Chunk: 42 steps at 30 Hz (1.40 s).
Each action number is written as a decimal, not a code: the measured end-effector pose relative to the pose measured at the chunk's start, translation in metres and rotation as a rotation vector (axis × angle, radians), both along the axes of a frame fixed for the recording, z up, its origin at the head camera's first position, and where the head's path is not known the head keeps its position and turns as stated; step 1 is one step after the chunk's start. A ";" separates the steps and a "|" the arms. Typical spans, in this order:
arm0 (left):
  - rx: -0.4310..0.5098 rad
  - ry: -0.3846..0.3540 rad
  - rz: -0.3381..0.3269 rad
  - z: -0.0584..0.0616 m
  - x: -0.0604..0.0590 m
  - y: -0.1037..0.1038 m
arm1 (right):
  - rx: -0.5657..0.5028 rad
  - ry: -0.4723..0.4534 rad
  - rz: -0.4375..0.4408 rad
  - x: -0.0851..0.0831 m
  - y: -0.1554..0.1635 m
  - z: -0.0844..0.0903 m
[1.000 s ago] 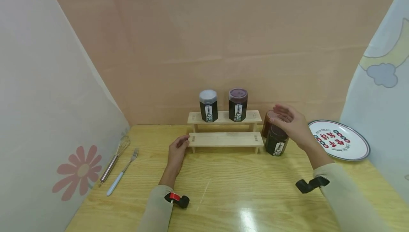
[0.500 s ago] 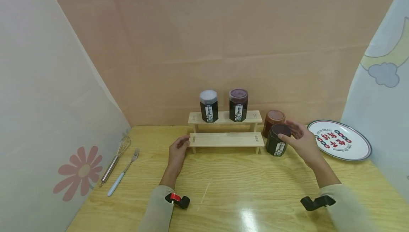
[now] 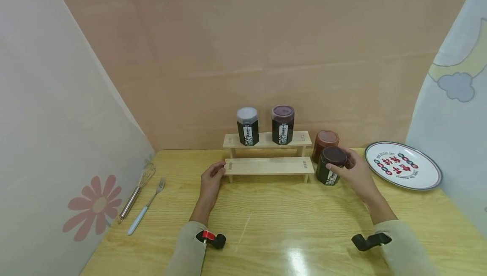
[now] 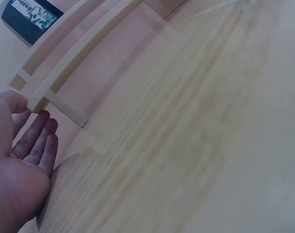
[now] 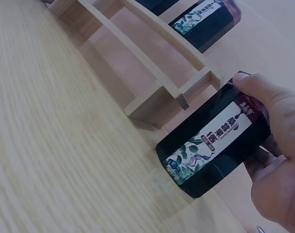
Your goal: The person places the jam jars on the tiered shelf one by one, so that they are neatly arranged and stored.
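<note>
Near the back edge of the wooden worktop [image 3: 281, 217], right of its middle, a black, many-sided jar with a dark lid [image 3: 326, 172] stands upright, the right hand's [image 3: 359, 178] thumb and fingers clamped round its top. The right wrist view shows its white label [image 5: 210, 141] with leaves drawn on it, too small to make out from the head. Only the head view shows a reddish-brown jar [image 3: 320, 148] just behind. The left hand [image 3: 210, 182] pinches the left end of a pale wooden two-tier shelf's [image 3: 266, 166] lower board; the left wrist view reveals three fingers reaching below that end.
</note>
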State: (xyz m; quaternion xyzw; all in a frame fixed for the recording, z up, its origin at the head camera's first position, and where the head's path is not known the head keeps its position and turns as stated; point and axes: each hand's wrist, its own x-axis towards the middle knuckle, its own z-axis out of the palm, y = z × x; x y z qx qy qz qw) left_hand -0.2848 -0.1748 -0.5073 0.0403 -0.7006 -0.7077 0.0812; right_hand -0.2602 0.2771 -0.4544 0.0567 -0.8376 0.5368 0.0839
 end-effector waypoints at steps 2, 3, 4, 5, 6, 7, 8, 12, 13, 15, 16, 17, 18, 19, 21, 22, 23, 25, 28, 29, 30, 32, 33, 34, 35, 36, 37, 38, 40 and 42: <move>0.004 0.002 0.002 0.000 0.000 -0.001 | 0.003 0.002 -0.002 -0.001 0.000 -0.002; 0.005 0.003 0.001 0.000 0.000 -0.001 | 0.004 0.002 -0.004 -0.001 -0.001 -0.002; 0.006 0.003 0.001 0.000 0.000 -0.001 | 0.008 0.002 -0.008 -0.001 -0.001 -0.003; 0.005 0.003 0.001 0.000 0.001 -0.001 | 0.015 0.001 -0.015 -0.002 -0.001 -0.003; 0.004 0.004 0.001 0.000 0.001 -0.001 | 0.020 -0.001 -0.021 -0.002 -0.001 -0.004; 0.010 0.004 0.000 0.000 0.001 -0.001 | 0.023 -0.002 -0.026 -0.002 -0.001 -0.004; 0.011 0.005 -0.001 0.000 0.001 -0.001 | 0.028 -0.004 -0.032 -0.003 -0.002 -0.004; 0.009 0.005 -0.013 0.001 0.002 -0.001 | 0.029 -0.027 -0.048 -0.002 -0.003 -0.003; 0.010 0.003 -0.018 0.001 0.001 -0.001 | 0.025 -0.035 -0.052 -0.001 -0.003 -0.002; 0.001 0.001 -0.022 0.001 0.001 -0.002 | 0.009 -0.049 -0.052 0.000 -0.003 0.000; -0.002 0.000 -0.023 0.002 0.001 -0.002 | 0.002 -0.053 -0.053 0.000 -0.004 0.000; -0.004 0.000 -0.022 0.002 0.002 -0.002 | -0.002 -0.058 -0.054 0.001 -0.004 0.001; -0.004 0.001 -0.019 0.002 0.002 -0.002 | -0.007 -0.062 -0.056 0.001 -0.004 0.001; -0.001 0.002 -0.019 0.002 0.002 -0.001 | -0.009 -0.064 -0.059 0.001 -0.004 0.002; 0.002 0.006 -0.011 0.001 0.001 -0.001 | 0.000 -0.062 -0.067 0.002 -0.004 0.003; 0.004 0.008 -0.008 0.001 0.001 0.000 | 0.006 -0.059 -0.073 0.002 -0.004 0.003; 0.004 0.011 -0.003 0.001 0.001 0.000 | 0.006 -0.056 -0.076 0.002 -0.004 0.004; 0.004 0.011 0.005 0.000 0.000 0.000 | 0.006 -0.044 -0.080 0.003 -0.004 0.006; 0.010 0.011 0.011 -0.001 -0.001 0.000 | -0.010 -0.039 -0.081 0.005 -0.005 0.012; 0.008 0.011 0.010 -0.001 -0.001 0.000 | -0.015 -0.043 -0.081 0.006 -0.005 0.015; 0.011 0.010 0.007 -0.001 -0.001 0.000 | -0.020 -0.047 -0.082 0.007 -0.006 0.018; 0.010 0.011 0.001 -0.001 -0.001 -0.001 | -0.034 -0.053 -0.080 0.009 -0.007 0.023; 0.008 0.012 -0.002 -0.001 -0.001 0.000 | -0.035 -0.056 -0.079 0.010 -0.008 0.025; 0.005 0.011 -0.005 -0.001 -0.001 -0.001 | -0.038 -0.057 -0.078 0.011 -0.008 0.028; 0.003 0.010 -0.007 -0.001 -0.001 -0.001 | -0.037 -0.055 -0.078 0.012 -0.009 0.030; 0.003 0.008 -0.008 0.000 -0.001 -0.001 | -0.035 -0.052 -0.078 0.012 -0.011 0.032; 0.003 0.006 -0.008 0.000 -0.001 -0.001 | -0.032 -0.046 -0.081 0.012 -0.012 0.034; 0.004 0.005 -0.008 0.000 -0.001 -0.001 | -0.031 -0.043 -0.080 0.012 -0.014 0.037; 0.001 0.001 -0.007 0.000 -0.001 -0.001 | -0.025 -0.040 -0.078 0.012 -0.017 0.043; 0.001 0.000 -0.003 0.000 0.000 -0.001 | -0.034 -0.036 -0.069 0.012 -0.021 0.049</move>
